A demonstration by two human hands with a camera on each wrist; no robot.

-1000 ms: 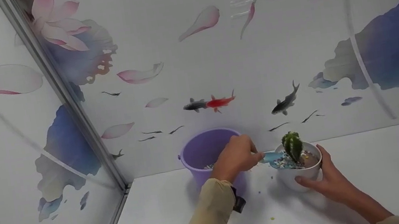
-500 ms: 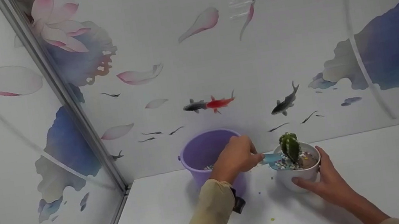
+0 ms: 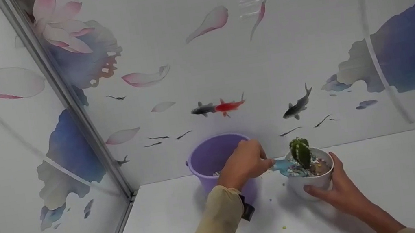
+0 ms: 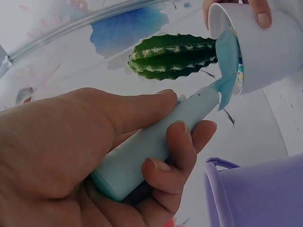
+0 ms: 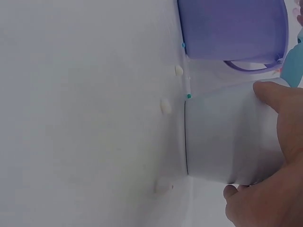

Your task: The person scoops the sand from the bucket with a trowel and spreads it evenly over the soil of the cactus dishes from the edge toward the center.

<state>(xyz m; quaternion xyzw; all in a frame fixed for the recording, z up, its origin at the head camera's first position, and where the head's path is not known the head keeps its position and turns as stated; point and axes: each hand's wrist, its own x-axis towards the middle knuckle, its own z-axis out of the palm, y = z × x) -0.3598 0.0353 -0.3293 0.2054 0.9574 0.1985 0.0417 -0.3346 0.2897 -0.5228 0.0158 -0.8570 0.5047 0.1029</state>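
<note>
My left hand (image 3: 244,165) grips the pale blue handle of a small trowel (image 4: 142,146), fingers and thumb wrapped round it. The trowel's blue blade (image 4: 227,61) reaches over the rim of a white flowerpot (image 3: 310,187), against the pebbles inside. A green ribbed cactus (image 3: 301,153) stands upright in the pot amid small coloured pebbles (image 3: 297,170), with a brownish patch of soil on the right. My right hand (image 3: 344,190) holds the pot from its right side, thumb on the near wall and fingers round the far side, partly hidden.
A purple bucket (image 3: 204,174) with some pebbles in its bottom stands left of the pot, behind my left hand. Several stray pebbles (image 5: 178,70) lie on the white table (image 3: 398,178). A printed wall panel (image 3: 163,98) rises along the table's back edge.
The pot and cactus have shifted slightly left in my right hand compared with a second ago. The left hand and trowel have stayed almost in place, blade over the rim.
</note>
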